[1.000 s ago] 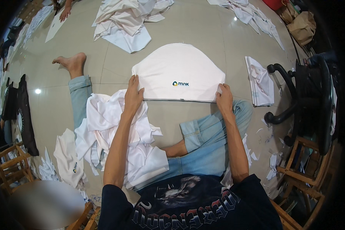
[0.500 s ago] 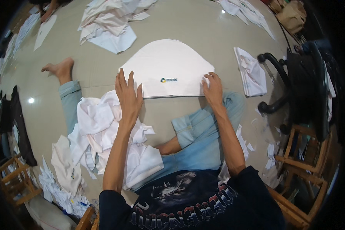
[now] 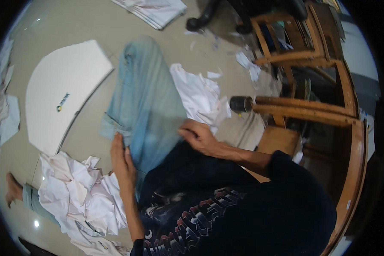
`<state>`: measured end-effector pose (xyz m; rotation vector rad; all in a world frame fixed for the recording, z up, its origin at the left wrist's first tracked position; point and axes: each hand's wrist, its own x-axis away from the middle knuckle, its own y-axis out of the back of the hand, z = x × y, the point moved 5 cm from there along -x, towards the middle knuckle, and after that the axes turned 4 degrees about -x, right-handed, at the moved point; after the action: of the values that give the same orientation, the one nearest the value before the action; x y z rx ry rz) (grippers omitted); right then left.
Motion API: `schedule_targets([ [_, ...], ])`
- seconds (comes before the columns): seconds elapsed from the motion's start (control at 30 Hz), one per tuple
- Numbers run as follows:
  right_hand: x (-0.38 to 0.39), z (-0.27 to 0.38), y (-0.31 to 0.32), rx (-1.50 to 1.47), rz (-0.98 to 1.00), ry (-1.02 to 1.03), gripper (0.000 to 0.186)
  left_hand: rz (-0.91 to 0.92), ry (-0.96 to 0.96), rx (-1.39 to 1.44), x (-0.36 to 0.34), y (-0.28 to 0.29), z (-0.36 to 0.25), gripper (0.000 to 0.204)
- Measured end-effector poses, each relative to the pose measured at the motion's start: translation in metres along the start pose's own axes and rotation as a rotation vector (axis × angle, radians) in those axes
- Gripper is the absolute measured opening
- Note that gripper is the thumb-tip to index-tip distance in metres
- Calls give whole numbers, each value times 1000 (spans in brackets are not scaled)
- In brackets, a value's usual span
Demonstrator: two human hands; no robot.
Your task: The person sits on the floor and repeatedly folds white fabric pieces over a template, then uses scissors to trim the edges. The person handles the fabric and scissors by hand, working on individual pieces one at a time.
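My left hand (image 3: 123, 160) lies with its fingers stretched out beside the rolled cuff of my light blue jeans (image 3: 151, 96). Over my thigh, my right hand (image 3: 200, 137) has its fingers curled in; whether anything is inside them is hidden. Flat on the floor to the left is a white fabric panel (image 3: 59, 89) with a curved top, a straight dark-lined edge and a small printed emblem. Neither hand touches it. A crumpled heap of white cloth (image 3: 79, 183) covers part of my left leg, next to my left forearm.
White cloth (image 3: 196, 91) lies right of my knee, near paper-like scraps (image 3: 248, 66). Wooden frames (image 3: 307, 106) crowd the right side, with a dark chair base (image 3: 207, 17) beyond. Folded white cloth (image 3: 155, 10) lies at the top, more cloth (image 3: 4, 119) at far left.
The view has swung to the right. Both hands have left the white panel and drawn back toward my body; the right hand's fingers have curled in. The panel now appears farther left.
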<state>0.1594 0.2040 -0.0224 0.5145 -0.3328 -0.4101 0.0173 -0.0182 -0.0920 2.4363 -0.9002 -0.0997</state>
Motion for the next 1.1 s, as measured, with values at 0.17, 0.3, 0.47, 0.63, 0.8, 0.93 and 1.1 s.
schedule_targets([
  [0.17,143,-71,62,467,290,-349,24,74,-17,-98,-12,6,-13,38],
  [0.3,210,-146,66,847,528,-352,18,113,-13,-108,-13,7,-12,37],
  [0.47,213,-217,104,1152,768,-464,20,100,-6,-107,-14,8,-12,37],
  [0.63,210,-258,99,1126,1034,-302,18,74,-30,-96,-14,2,-3,39],
  [0.8,264,-324,105,1315,1577,-428,50,-24,-107,-4,-10,8,10,41],
  [0.93,228,-326,116,1069,1310,-656,53,-44,-120,28,-14,16,6,42],
  [1.1,146,-315,114,1041,1223,-715,51,-32,-38,46,-8,24,6,43],
])
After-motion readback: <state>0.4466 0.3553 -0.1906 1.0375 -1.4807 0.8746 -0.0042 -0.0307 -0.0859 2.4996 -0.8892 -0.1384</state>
